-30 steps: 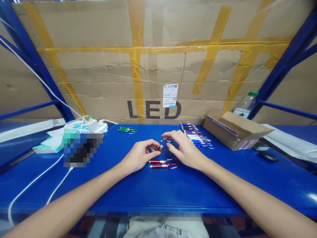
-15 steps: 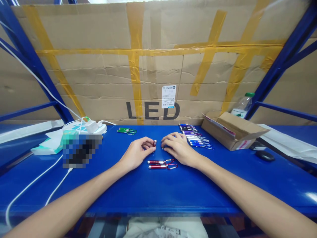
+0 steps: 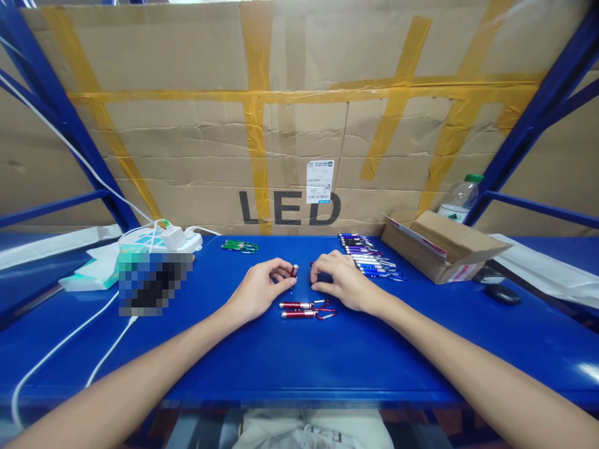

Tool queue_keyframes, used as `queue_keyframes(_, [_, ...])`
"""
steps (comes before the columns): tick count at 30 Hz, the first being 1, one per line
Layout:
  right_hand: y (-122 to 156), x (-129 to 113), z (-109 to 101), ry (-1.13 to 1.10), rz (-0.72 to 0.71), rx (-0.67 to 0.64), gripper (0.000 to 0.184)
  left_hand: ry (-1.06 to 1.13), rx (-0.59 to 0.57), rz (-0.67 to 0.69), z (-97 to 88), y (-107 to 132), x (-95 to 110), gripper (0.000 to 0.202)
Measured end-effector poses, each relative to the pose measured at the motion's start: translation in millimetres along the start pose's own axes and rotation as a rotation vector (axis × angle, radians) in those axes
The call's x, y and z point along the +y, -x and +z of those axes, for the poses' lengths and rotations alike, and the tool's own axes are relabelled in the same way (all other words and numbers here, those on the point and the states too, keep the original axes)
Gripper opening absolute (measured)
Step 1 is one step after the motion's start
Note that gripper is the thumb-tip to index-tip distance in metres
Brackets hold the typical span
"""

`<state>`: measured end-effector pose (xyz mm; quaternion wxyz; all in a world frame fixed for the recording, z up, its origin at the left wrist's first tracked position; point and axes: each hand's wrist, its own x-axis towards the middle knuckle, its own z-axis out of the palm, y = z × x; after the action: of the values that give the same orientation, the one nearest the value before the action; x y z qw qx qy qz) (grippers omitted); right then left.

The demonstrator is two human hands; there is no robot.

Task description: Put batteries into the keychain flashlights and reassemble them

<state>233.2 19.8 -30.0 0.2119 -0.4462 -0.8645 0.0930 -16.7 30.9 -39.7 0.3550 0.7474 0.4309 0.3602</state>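
Note:
My left hand [image 3: 260, 288] rests on the blue table [image 3: 299, 355] and pinches a small red keychain flashlight [image 3: 294, 271] between thumb and fingers. My right hand [image 3: 340, 280] lies just to its right, fingers curled down over something small that I cannot make out. Two more red flashlights with carabiner clips [image 3: 306, 310] lie side by side just in front of both hands.
A row of blue and purple flashlights [image 3: 369, 257] lies at the back right, beside an open cardboard box [image 3: 440, 246] and a water bottle [image 3: 461, 198]. Green flashlights [image 3: 239, 246] lie at the back middle. A power strip with white cables [image 3: 159, 238] sits left. A dark mouse [image 3: 502, 294] lies right.
The hands came together and lowered to the table. My right hand, spread and raised a second ago, has curled its fingers down. The left hand keeps the red flashlight.

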Motion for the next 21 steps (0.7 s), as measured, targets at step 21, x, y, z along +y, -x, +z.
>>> queue_keyframes(21, [3.8,-3.1,-1.2,-0.124,-0.042,0.094,0.029,0.005,-0.102,0.043,2.4,3.1,0.3,0.029])
